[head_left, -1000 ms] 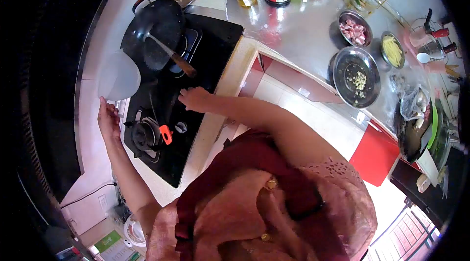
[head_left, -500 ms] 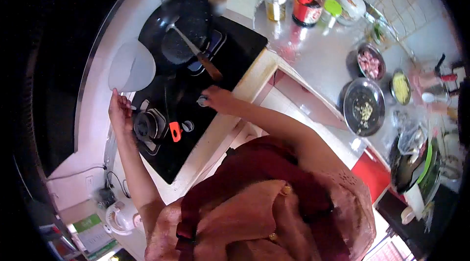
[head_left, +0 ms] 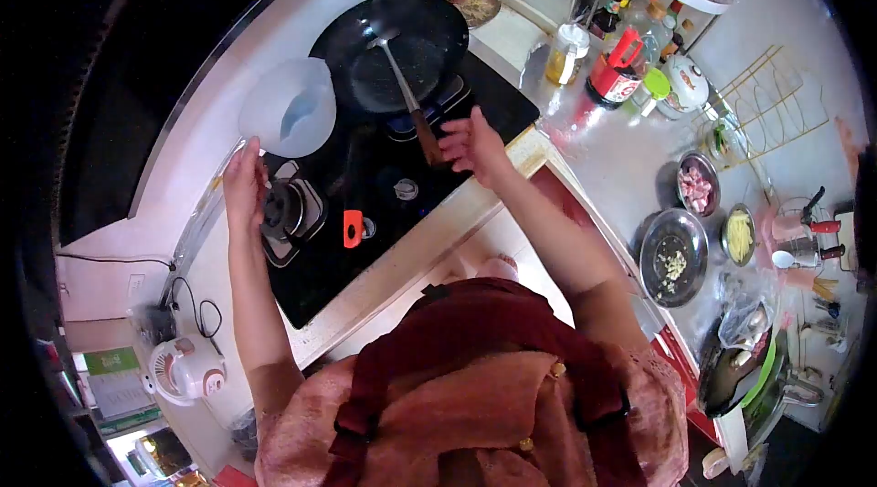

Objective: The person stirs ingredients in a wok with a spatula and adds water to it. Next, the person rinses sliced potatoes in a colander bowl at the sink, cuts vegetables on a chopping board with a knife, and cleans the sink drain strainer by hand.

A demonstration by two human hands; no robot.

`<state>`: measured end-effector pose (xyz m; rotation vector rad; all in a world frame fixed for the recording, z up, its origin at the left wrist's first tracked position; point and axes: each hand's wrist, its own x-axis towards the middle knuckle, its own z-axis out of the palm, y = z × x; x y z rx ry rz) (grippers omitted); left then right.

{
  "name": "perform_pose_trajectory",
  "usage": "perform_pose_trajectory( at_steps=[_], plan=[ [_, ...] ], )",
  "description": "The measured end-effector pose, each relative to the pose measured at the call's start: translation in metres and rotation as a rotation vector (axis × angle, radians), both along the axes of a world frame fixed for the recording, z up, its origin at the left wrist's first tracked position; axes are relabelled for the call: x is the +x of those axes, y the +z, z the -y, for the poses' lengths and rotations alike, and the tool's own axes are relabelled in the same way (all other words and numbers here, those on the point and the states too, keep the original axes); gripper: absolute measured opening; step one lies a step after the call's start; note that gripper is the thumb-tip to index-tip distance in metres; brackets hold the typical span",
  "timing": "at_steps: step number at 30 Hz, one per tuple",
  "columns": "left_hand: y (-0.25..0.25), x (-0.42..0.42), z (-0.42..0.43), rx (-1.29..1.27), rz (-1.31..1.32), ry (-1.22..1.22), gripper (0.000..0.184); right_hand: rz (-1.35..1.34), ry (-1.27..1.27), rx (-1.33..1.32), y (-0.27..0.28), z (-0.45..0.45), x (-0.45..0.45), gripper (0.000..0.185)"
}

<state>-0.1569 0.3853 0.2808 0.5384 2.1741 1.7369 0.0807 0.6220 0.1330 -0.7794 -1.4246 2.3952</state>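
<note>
My left hand (head_left: pixel 245 184) grips the rim of a translucent white plastic bowl (head_left: pixel 290 108), raised beside the wok and tilted. My right hand (head_left: pixel 475 149) is open, its fingers spread close to the wooden handle of a metal cooking spatula (head_left: pixel 425 132); whether they touch cannot be told. That spatula leans in a black wok (head_left: pixel 402 76) on the far burner of the black gas stove (head_left: pixel 365 272). A stove knob (head_left: pixel 406 188) lies below my right hand. An orange-handled tool (head_left: pixel 353 228) rests by the bare near burner (head_left: pixel 285 209).
On the metal counter stand a metal bowl of chopped garlic (head_left: pixel 674 268), a bowl of meat pieces (head_left: pixel 696 187) and a bowl of pale yellow shreds (head_left: pixel 738 236). Behind are an oil jug (head_left: pixel 566 53), a red-lidded jar (head_left: pixel 617 71) and a lidded white pot (head_left: pixel 685 85).
My right hand has left the stove knob, opened, and risen to the spatula's handle. My left hand still holds the bowl, now tilted differently. The view has shifted.
</note>
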Motion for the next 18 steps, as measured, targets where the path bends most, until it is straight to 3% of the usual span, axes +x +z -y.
perform_pose_trajectory(
  at_steps=[2,3,5,6,7,9,14,18],
  plan=[
    [0.005,-0.005,-0.001,-0.083,-0.064,-0.009,0.03,0.23,0.022,0.455,-0.037,0.015,-0.007,0.039],
    [0.008,-0.008,-0.003,-0.127,-0.116,-0.025,0.031,0.2,-0.178,1.154,-0.077,0.034,-0.019,0.025],
    [0.013,-0.014,-0.009,-0.226,-0.218,-0.064,0.033,0.242,-0.085,1.464,-0.044,0.07,-0.021,0.015],
    [0.015,-0.015,-0.012,-0.249,-0.245,-0.066,0.034,0.227,0.041,1.567,-0.061,0.075,-0.037,0.015],
    [0.018,-0.015,-0.016,-0.274,-0.273,-0.07,0.035,0.211,0.167,1.665,-0.088,0.077,-0.058,0.015],
    [0.02,-0.02,-0.022,-0.325,-0.326,-0.099,0.036,0.199,0.277,1.746,-0.091,0.083,-0.067,0.016],
    [0.019,-0.038,-0.035,-0.4,-0.451,-0.152,0.04,0.216,0.318,1.732,-0.092,0.092,-0.078,0.019],
    [0.03,-0.034,-0.043,-0.435,-0.399,-0.18,0.041,0.18,0.385,1.773,-0.098,0.09,-0.083,0.019]
  ],
)
